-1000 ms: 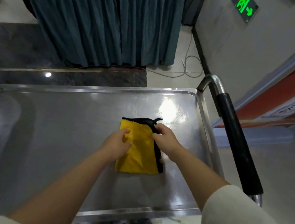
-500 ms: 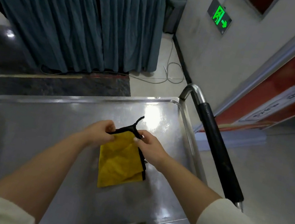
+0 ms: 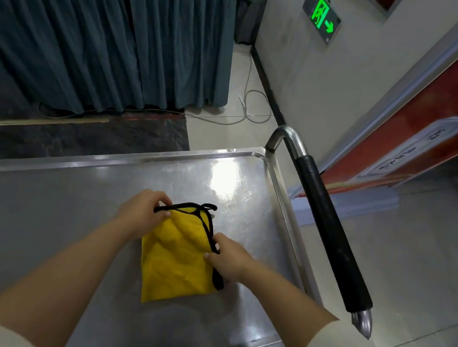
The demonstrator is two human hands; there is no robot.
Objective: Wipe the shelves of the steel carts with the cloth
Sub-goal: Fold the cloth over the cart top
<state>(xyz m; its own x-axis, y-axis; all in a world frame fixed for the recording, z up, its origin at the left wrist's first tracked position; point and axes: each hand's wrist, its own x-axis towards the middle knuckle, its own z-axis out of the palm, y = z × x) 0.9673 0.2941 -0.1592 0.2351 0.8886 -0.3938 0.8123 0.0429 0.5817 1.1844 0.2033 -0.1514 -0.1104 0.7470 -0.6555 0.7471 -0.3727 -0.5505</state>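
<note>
Steel cart shelf (image 3: 60,230): one yellow cloth (image 3: 176,261), pinched by left hand (image 3: 139,213) and right hand (image 3: 227,259).

Since 1.0 s ago your left hand (image 3: 140,213) has moved from the middle of the yellow cloth (image 3: 177,258) up to its far left corner, where it now pinches the black hem. Your right hand (image 3: 227,259) has slid back along the cloth's right edge from the far corner and now pinches the hem about midway. The far end of the cloth, flat on the cart shelf (image 3: 32,219) before, is now lifted and rumpled
</note>
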